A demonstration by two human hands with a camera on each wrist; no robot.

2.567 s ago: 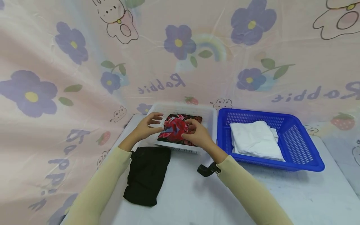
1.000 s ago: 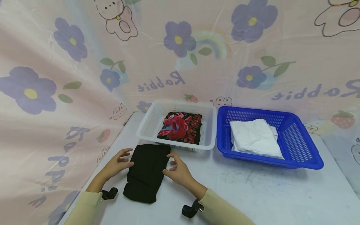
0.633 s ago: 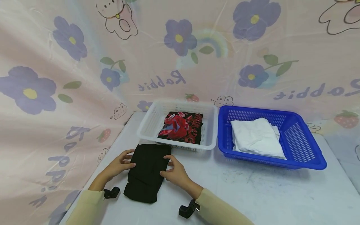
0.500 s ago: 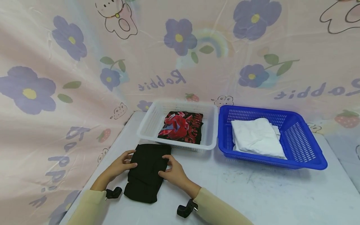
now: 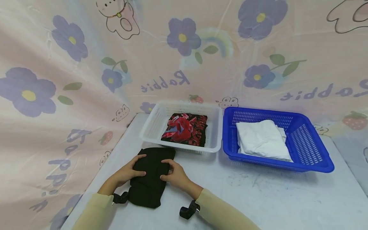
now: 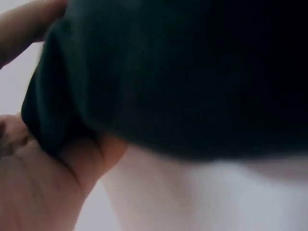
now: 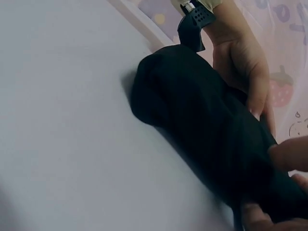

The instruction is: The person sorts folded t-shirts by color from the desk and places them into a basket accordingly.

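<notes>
A folded black garment (image 5: 148, 190) lies lengthwise on the white table, in front of the white basket. My left hand (image 5: 126, 174) grips its left side, thumb lying on top of the cloth. In the left wrist view the garment (image 6: 168, 77) fills much of the frame, with cloth between the left hand's (image 6: 43, 187) thumb and fingers. On the opposite side my right hand (image 5: 179, 177) pinches the right edge. The right wrist view shows the garment (image 7: 192, 101) bulging between both hands, the right fingertips at its near edge.
The white basket (image 5: 214, 148) behind holds a folded black shirt with a red print (image 5: 184, 129). To its right, a blue basket (image 5: 313, 143) contains folded white cloth (image 5: 263, 140). A patterned curtain (image 5: 207, 80) closes off the back and left of the table (image 5: 258, 198).
Both hands have come down from the printed shirt in the white basket to the black garment. Over the last second they have closed inward onto its two sides.
</notes>
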